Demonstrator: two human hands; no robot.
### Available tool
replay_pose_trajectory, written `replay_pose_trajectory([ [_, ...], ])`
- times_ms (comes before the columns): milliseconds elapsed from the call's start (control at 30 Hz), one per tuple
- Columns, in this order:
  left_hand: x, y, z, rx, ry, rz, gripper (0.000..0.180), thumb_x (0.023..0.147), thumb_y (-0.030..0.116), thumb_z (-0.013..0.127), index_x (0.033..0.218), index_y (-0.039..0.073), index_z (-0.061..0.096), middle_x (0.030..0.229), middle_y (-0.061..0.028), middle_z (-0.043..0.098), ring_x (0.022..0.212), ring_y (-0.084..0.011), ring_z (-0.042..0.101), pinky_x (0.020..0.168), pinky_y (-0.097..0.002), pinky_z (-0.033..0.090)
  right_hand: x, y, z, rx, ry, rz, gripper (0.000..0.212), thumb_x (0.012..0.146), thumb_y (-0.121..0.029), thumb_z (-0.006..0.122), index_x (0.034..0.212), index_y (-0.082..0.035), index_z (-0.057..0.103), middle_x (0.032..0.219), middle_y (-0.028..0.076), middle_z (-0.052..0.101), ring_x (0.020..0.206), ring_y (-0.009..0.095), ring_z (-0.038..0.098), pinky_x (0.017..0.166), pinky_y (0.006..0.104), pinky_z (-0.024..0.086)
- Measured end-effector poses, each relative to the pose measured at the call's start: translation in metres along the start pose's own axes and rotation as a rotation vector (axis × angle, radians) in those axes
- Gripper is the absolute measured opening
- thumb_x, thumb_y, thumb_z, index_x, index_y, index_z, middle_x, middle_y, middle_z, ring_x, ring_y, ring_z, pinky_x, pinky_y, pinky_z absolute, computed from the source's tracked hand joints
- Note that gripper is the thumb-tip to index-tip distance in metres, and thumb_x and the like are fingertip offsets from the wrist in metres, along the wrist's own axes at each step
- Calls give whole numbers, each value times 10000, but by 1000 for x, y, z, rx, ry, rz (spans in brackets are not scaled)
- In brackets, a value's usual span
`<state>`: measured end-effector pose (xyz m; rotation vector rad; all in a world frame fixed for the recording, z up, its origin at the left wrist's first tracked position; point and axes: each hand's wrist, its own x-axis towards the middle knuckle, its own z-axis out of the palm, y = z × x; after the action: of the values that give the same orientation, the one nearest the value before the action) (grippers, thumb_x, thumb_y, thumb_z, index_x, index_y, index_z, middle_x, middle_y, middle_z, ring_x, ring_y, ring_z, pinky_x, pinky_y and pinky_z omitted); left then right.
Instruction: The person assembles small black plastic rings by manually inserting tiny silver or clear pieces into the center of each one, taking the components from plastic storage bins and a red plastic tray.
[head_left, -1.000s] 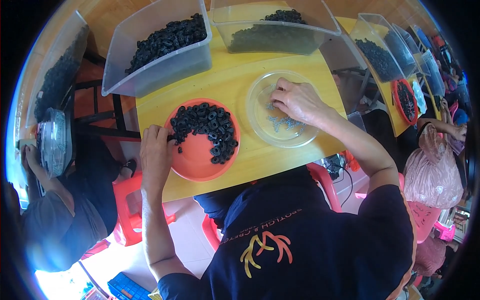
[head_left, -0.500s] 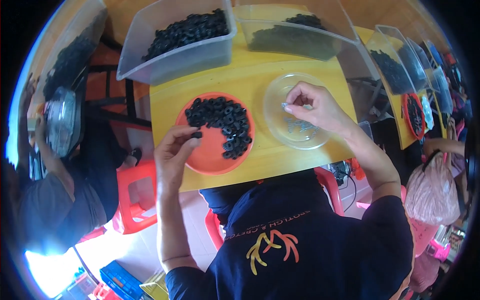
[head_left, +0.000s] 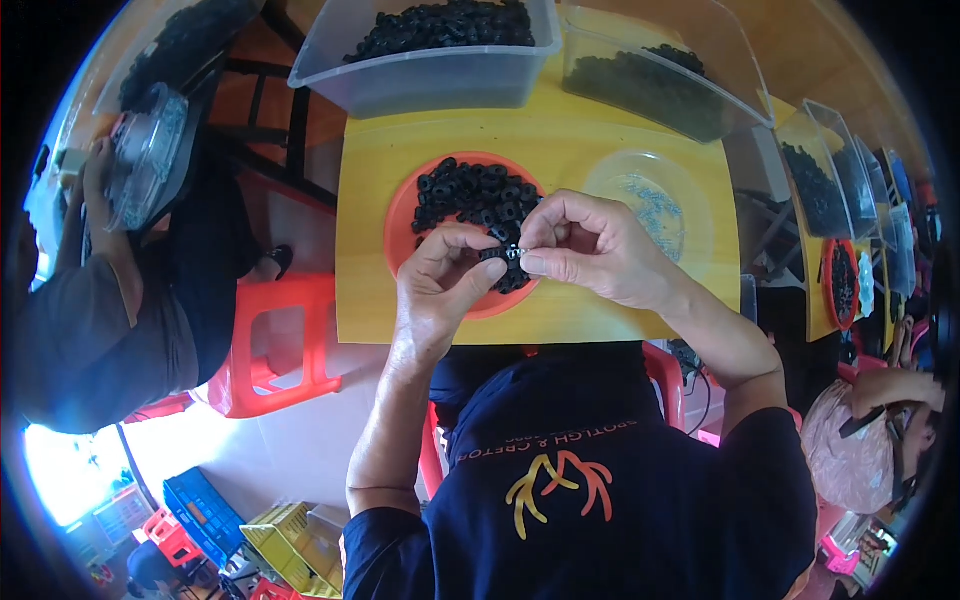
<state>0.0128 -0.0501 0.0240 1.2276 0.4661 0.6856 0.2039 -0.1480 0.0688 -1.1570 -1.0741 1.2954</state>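
Above the near side of an orange-red round dish (head_left: 400, 215), my two hands meet fingertip to fingertip. A small black ring-like part (head_left: 491, 255) is pinched between thumb and fingers of my left hand (head_left: 432, 285). With thumb and forefinger, my right hand (head_left: 600, 255) grips a tiny shiny metal piece (head_left: 516, 254) against it; whether it sits inside the part is too small to tell. Many hollow black parts (head_left: 465, 190) fill the dish, partly hidden by my hands. Right of it lies a clear round dish (head_left: 697, 205) with small silvery pieces (head_left: 655, 210).
At the table's far edge stand two translucent bins, one (head_left: 430, 92) on the left and another (head_left: 690, 105) on the right, holding black parts. A person (head_left: 110, 300) sits at left beside a red stool (head_left: 285, 345). More bins (head_left: 815, 185) stand at right.
My left hand has carried its black part rightward, and my right hand has left the clear dish with the metal piece. Both have come together over the orange-red dish. The view has shifted.
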Motion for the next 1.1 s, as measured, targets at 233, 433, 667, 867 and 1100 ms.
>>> replay_pose_trajectory([
  [233,-5,2,-1,98,4,-97,203,891,-21,672,1086,-33,618,1027,-107,653,858,-129,651,801,-262,550,1,2,5,-13,53,37,121,907,-52,696,999,-39,619,859,-18,598,782,53,577,724,219,490],
  [433,-5,9,0,523,-12,93,210,840,18,732,1049,0,713,931,-71,650,822,-134,644,741,-267,535,3,6,8,-150,41,2,108,901,-35,695,984,-35,626,858,-24,602,759,42,553,698,216,477],
  [667,-10,15,0,707,-96,136,196,821,33,724,1009,-11,695,911,-118,636,796,-243,650,716,-323,526,4,3,9,-512,-46,-64,124,854,-20,729,933,-24,634,846,26,649,783,81,597,683,254,494],
  [867,-22,11,5,649,-168,60,187,866,96,712,1020,2,666,899,-110,634,786,-215,656,684,-319,522,10,-1,5,-456,-166,225,204,826,-123,784,911,-27,625,803,18,630,763,99,589,675,271,474],
  [1100,-45,-5,-11,578,-96,261,234,795,25,774,978,30,629,873,-98,649,722,-184,652,648,-306,531,31,9,8,-322,-362,371,274,795,-161,825,951,-30,641,817,-15,620,780,71,564,708,253,463],
])
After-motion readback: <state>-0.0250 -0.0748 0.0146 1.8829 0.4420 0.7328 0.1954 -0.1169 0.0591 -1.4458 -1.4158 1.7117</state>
